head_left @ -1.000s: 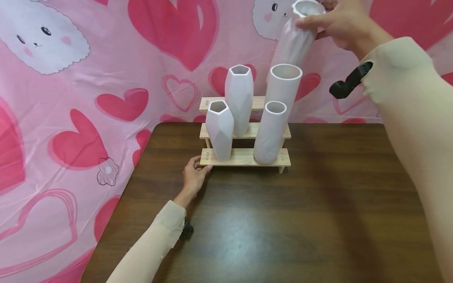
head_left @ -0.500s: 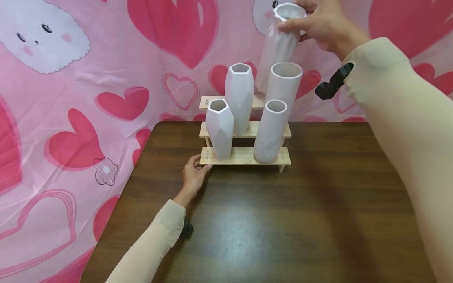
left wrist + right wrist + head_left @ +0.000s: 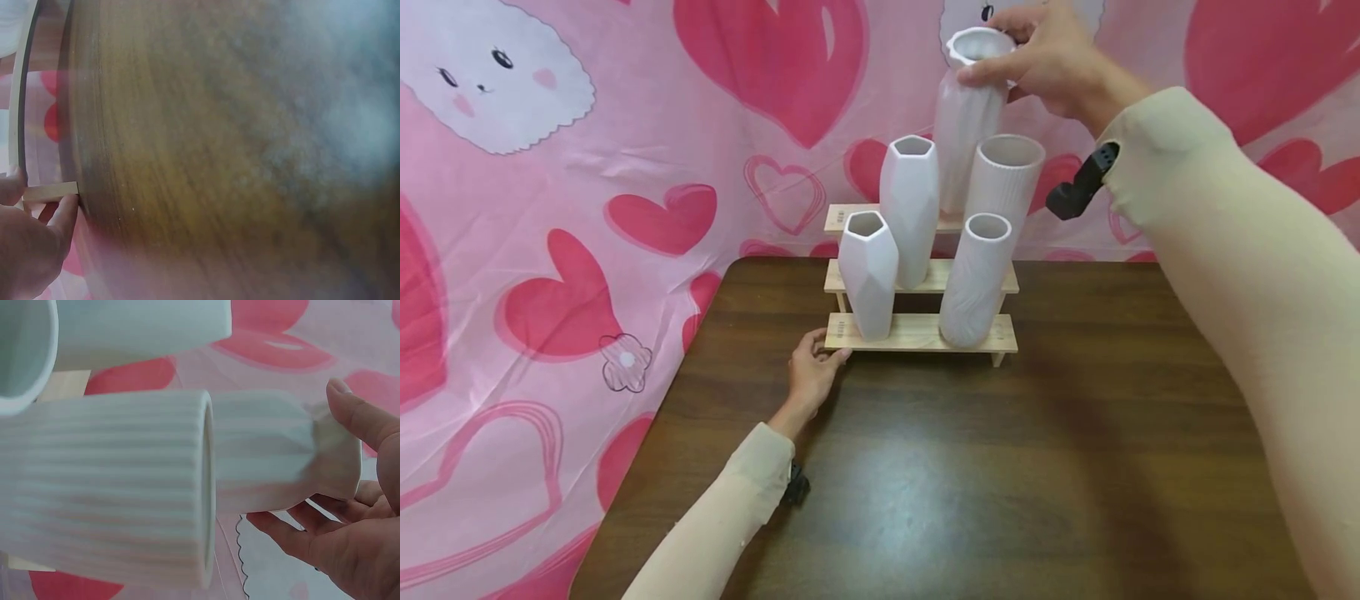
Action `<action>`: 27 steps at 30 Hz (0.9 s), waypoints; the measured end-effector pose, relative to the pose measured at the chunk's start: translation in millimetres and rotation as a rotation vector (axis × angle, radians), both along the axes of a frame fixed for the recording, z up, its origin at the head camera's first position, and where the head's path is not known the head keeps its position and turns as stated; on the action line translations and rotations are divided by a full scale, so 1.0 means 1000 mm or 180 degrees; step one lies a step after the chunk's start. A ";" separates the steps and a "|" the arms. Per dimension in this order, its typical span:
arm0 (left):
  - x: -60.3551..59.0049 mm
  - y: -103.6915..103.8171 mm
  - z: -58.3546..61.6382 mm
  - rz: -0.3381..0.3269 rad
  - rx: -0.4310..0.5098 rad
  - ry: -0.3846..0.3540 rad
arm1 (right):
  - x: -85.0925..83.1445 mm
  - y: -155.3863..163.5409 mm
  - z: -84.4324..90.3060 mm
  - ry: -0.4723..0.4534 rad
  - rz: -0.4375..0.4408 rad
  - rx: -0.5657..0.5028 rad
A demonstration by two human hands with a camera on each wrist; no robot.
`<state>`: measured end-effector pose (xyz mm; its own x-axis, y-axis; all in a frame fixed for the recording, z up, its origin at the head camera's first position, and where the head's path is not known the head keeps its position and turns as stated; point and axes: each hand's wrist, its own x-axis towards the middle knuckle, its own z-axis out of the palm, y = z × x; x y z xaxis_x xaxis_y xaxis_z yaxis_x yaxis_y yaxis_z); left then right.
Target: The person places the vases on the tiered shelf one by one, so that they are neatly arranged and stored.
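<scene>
Largest first: we see the dark wood counter (image 3: pixel 1075 467) against a pink heart backdrop (image 3: pixel 550 208), with a three-step wooden rack (image 3: pixel 917 333) at its far edge. Four white vases already stand on the rack: two faceted on the left, a ribbed cylinder (image 3: pixel 1003 179) and a shorter one on the right.

Change: over the last second our right hand (image 3: pixel 1052 58) has carried the fluted vase (image 3: pixel 961 125) leftward and down; it now sits near upright behind the ribbed cylinder, base about at the top step, so placing looks nearly done. Contact with the step is hidden.

Right fingers (image 3: pixel 356 415) are curled round the vase's flared neck. The left hand (image 3: pixel 811 371) pinches the rack's near-left corner.

Only the right wrist view shows the neck grip; only the left wrist view shows fingertips (image 3: pixel 65 209) on the plank end.
</scene>
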<state>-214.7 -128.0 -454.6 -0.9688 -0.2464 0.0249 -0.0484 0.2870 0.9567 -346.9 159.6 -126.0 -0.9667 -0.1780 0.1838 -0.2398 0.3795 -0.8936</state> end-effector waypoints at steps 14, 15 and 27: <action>0.001 0.000 0.001 0.0007 -0.0009 0.0003 | 0.003 -0.018 -0.005 -0.0121 0.0033 0.0246; 0.001 0.000 0.001 0.0003 -0.0014 0.0011 | 0.003 -0.018 -0.004 -0.0131 0.0023 0.0256; 0.002 -0.002 0.000 0.0029 0.0004 0.0053 | -0.010 -0.019 -0.005 -0.0307 0.0115 0.0671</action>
